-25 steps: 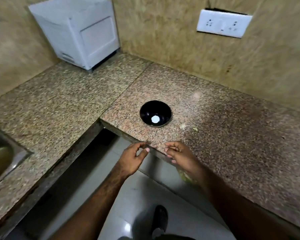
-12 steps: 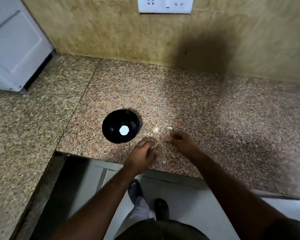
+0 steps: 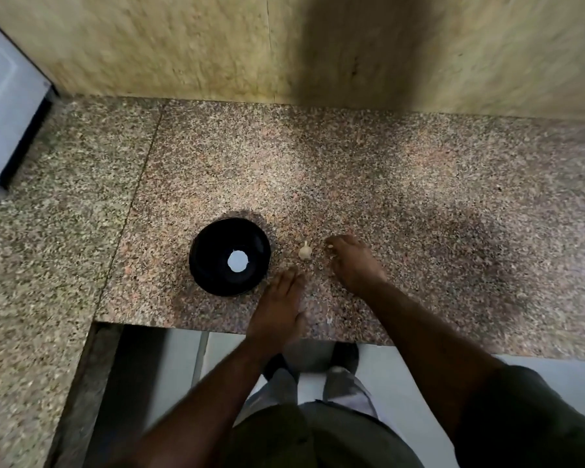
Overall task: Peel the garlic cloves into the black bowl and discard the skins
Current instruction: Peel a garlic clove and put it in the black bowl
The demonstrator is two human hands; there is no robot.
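Black bowl (image 3: 229, 256) near worktop (image 3: 419, 184) front edge, garlic clove (image 3: 305, 250) just right of it; left hand (image 3: 279, 305) flat, empty; right hand (image 3: 353, 261) fingers curled, contents can't tell

One view only, from your head: it looks steeply down and forward over the granite counter (image 3: 385, 170), facing the tiled wall (image 3: 183, 45). Close range; your forearms enter from the bottom edge, shoes (image 3: 345, 354) and floor visible below the counter edge.
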